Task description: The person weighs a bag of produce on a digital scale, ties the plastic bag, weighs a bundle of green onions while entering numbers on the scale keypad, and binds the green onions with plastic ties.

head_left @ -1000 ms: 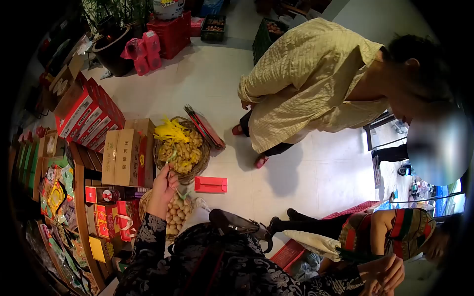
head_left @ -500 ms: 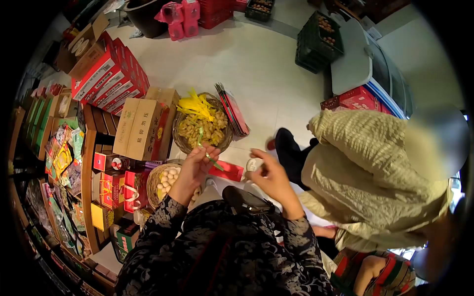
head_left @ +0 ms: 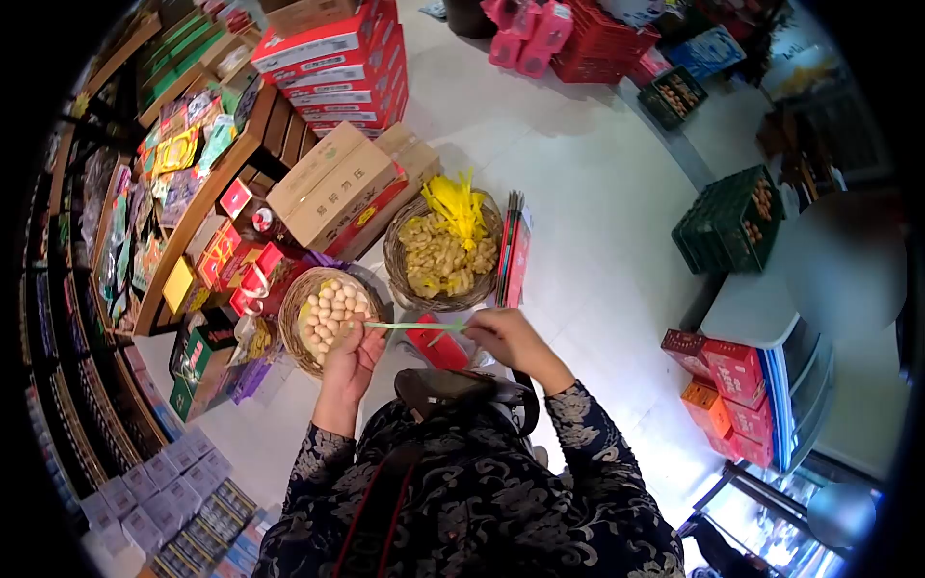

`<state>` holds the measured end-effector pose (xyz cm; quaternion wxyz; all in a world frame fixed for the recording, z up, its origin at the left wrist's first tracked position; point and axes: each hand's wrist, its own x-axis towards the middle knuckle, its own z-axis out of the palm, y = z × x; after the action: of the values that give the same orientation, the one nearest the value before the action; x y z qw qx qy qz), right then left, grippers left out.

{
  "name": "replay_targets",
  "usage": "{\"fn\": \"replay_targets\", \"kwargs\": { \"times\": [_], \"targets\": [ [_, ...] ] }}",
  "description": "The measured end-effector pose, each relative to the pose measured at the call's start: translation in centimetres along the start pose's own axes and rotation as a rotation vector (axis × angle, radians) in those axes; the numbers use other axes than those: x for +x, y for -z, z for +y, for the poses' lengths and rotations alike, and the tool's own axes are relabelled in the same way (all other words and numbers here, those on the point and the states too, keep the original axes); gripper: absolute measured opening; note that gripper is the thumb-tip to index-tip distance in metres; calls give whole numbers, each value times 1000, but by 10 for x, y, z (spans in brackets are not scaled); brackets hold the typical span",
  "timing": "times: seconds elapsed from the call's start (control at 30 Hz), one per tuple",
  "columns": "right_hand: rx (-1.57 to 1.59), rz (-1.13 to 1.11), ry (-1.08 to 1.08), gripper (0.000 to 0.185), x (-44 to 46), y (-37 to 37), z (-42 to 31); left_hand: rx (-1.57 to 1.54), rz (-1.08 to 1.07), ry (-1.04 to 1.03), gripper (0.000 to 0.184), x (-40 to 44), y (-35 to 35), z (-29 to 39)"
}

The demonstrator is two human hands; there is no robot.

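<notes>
A thin pale green strip (head_left: 414,327) is stretched level between my two hands. My left hand (head_left: 353,364) pinches its left end, beside a round basket of eggs (head_left: 330,310). At the other end, my right hand (head_left: 509,339) has its fingers closed on the strip. Beyond the strip stands a wicker basket (head_left: 393,273) holding ginger-like roots (head_left: 438,258) and a bundle of yellow netting (head_left: 458,209). Below the strip, partly hidden, lies a red packet (head_left: 438,349) on the floor.
Cardboard boxes (head_left: 332,188) and stacked red boxes (head_left: 337,72) stand at the upper left, beside wooden shelves of packaged goods (head_left: 183,154). Flat red items (head_left: 515,255) lean beside the root basket. Green crates (head_left: 725,226) and red cartons (head_left: 737,376) are on the right.
The view has turned, and the person in the pale shirt is out of sight. My right hand has come in from the lower right and closed on the strip, which is now drawn straight.
</notes>
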<state>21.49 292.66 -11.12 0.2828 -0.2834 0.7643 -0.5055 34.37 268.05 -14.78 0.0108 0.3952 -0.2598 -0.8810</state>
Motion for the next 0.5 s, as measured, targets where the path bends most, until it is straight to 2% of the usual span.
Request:
{"fn": "replay_targets", "kwargs": {
  "times": [0.07, 0.17, 0.27, 0.4, 0.5],
  "targets": [
    [74, 65, -101, 8, 6, 5, 24, -1, 32, 48, 21, 6, 18, -10],
    [283, 246, -189, 7, 7, 7, 52, 90, -43, 171, 20, 20, 34, -14],
    [444, 399, -250, 11, 18, 17, 72, 197, -5, 157, 19, 28, 29, -18],
    [431, 345, -438, 17, 25, 65, 111, 163, 84, 119, 18, 40, 9, -35],
    [313, 330, -482, 18, 34, 106, 157, 65, 214, 18, 19, 42, -9, -64]
  ]
}}
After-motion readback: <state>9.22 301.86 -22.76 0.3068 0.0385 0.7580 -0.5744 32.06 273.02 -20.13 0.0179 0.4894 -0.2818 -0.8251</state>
